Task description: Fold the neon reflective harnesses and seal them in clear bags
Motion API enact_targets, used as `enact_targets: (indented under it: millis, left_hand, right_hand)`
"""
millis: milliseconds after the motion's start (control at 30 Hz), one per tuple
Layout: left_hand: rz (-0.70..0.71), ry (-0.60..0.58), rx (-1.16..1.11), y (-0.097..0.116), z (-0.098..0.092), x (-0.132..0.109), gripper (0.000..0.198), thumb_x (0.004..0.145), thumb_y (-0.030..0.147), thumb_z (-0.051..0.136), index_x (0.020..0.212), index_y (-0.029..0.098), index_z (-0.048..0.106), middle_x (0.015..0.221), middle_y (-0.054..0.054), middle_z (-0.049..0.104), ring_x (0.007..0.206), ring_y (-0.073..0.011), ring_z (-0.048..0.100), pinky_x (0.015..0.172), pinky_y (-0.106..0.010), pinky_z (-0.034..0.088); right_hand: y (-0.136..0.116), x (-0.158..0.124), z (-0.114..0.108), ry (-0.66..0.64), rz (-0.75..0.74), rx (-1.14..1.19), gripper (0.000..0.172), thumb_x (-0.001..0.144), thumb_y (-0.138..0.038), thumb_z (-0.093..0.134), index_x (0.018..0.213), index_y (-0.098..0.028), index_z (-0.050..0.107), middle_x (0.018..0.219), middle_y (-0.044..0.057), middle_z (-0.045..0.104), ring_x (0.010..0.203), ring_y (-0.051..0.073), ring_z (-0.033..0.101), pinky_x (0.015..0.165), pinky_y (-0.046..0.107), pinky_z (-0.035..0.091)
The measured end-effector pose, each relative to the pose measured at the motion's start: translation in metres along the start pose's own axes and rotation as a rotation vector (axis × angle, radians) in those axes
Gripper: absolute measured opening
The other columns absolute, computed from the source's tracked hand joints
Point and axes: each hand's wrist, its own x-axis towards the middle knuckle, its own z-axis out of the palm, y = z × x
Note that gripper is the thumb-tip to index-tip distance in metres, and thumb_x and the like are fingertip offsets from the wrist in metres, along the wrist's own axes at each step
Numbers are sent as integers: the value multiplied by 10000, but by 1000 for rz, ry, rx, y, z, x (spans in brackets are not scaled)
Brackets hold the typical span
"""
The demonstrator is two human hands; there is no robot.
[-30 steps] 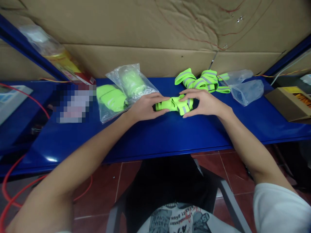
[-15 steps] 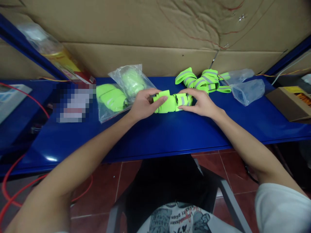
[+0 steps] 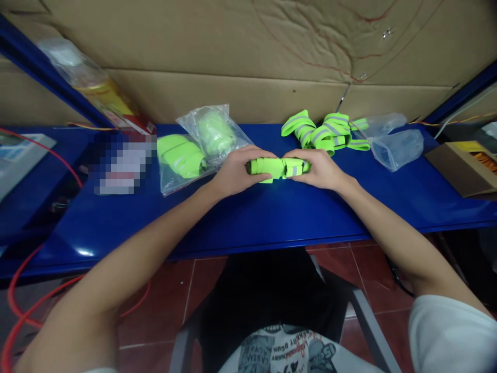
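A folded neon-yellow strap bundle (image 3: 272, 167) with grey reflective parts is held low over the blue table (image 3: 248, 217). My left hand (image 3: 240, 171) grips its left end, thumb along the near side and fingers over the top. Around the right end close the fingers and thumb of my right hand (image 3: 318, 168). Behind my right hand lies a loose heap of neon straps with grey stripes (image 3: 330, 132). Two clear bags with neon material, one (image 3: 180, 158) partly beneath the other (image 3: 217, 132), lie left of my left hand.
Empty-looking clear plastic bags (image 3: 398, 147) lie at the back right, near an open cardboard box (image 3: 462, 168). A bottle (image 3: 93, 83) stands at the back left, by a blurred-out item (image 3: 124, 166). Cardboard (image 3: 233, 41) lines the back. Red cables hang at the left.
Both hands have closed more tightly on the neon bundle. It now looks flatter and turned, its raised flap no longer on top. The view has shifted slightly.
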Motion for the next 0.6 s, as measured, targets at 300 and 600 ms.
enact_targets:
  millis: [300,600]
  left_hand:
    - [254,-123,319,1,-3,-6,354,1051,301,669,1402,256,684,1307,-133,725,1217,-281,698,1069,-467,576]
    - [324,-69,294,-8,0,-6,359,1053,296,676,1411,265,678,1243,-117,741,1114,-241,728,966,-419,618]
  right_hand:
    - [-6,0,1,-39,17,-84,339,844,-256,728,1181,-231,705,1053,36,785,875,221,696,788,317,486]
    - [-11,-1,5,-27,-53,-220,390,841,-133,619,1218,-232,625,1165,81,711,1014,260,674,821,342,487]
